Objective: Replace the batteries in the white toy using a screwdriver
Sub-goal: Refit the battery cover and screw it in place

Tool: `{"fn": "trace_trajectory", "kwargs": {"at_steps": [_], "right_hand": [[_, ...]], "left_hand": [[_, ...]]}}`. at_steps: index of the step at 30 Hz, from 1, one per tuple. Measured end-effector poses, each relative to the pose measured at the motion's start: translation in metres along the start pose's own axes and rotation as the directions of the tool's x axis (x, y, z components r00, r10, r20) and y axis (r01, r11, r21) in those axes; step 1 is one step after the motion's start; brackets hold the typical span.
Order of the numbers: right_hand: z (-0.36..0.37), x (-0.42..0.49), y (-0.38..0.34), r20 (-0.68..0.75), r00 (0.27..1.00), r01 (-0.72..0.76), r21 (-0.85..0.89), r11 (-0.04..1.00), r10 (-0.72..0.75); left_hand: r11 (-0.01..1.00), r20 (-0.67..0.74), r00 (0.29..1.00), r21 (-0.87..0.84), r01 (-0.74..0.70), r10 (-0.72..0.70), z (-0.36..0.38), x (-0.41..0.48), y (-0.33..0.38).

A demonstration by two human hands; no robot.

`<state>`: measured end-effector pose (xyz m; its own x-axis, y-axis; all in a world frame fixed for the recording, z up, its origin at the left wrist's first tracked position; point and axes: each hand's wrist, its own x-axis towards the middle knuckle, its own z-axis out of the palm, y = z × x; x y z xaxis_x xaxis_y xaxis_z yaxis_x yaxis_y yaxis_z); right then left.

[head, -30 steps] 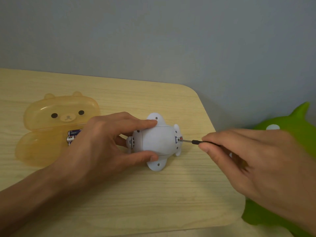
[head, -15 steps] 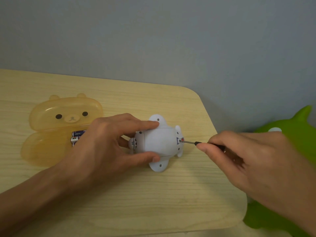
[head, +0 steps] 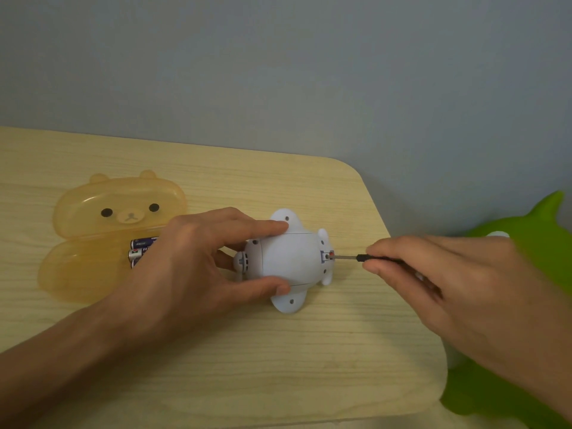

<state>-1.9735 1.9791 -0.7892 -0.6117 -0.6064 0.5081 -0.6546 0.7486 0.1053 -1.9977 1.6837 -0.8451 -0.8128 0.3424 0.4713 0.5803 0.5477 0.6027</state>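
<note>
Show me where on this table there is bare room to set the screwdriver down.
Widest bare patch: the near strip of the table, below the white toy, between the two forearms. Also bare: the far strip behind the bear case and toy, up to its back edge. Crowded: the middle row, with case and batteries, left hand, toy, screwdriver and right hand.

Toy (head: 288,258): on the desk (head: 247,351), held between the left fingers (head: 263,226), with one finger behind it and the thumb before it.
Screwdriver (head: 345,257): pinched in the right fingers (head: 396,243), lying level, its tip touching the toy's end farthest from the left fingers.
Hinged case (head: 93,230): open on the desk, left of the left fingers.
Batteries (head: 140,250): in the case's near half, partly hidden under the left fingers' knuckles.
Plush figure (head: 541,243): off the desk's edge, right of the right fingers.
</note>
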Motion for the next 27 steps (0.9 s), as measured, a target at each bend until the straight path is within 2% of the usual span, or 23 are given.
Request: {"fn": "trace_trajectory", "kwargs": {"at_steps": [5, 8, 11, 14, 20, 27], "right_hand": [[0.021, -0.004, 0.007, 0.080, 0.993, -0.082, -0.013, 0.997, 0.083], [0.021, -0.007, 0.019, 0.123, 0.979, -0.179, 0.134, 0.975, 0.162], [0.011, 0.000, 0.035, 0.094, 0.935, -0.354, 0.338, 0.872, 0.343], [0.025, 0.006, 0.048, 0.108, 0.879, -0.467, 0.390, 0.794, 0.464], [0.077, 0.008, 0.062, 0.231, 0.866, -0.500, 0.388, 0.774, 0.444], [0.080, 0.004, 0.066, 0.316, 0.812, -0.584, 0.405, 0.704, 0.491]], "left_hand": [[1.000, -0.003, 1.000, -0.010, 0.008, -0.008, 0.001, 0.000, -0.002], [1.000, 0.000, 1.000, -0.017, 0.016, -0.016, 0.001, 0.000, -0.002], [1.000, 0.017, 1.000, -0.012, 0.018, -0.017, 0.002, 0.000, 0.000], [1.000, 0.041, 0.999, -0.005, 0.020, -0.020, 0.003, 0.000, 0.001], [1.000, 0.065, 0.998, 0.029, -0.003, 0.001, 0.005, -0.002, 0.001], [0.996, 0.060, 0.998, 0.094, 0.005, -0.011, 0.004, -0.001, 0.001]]}}
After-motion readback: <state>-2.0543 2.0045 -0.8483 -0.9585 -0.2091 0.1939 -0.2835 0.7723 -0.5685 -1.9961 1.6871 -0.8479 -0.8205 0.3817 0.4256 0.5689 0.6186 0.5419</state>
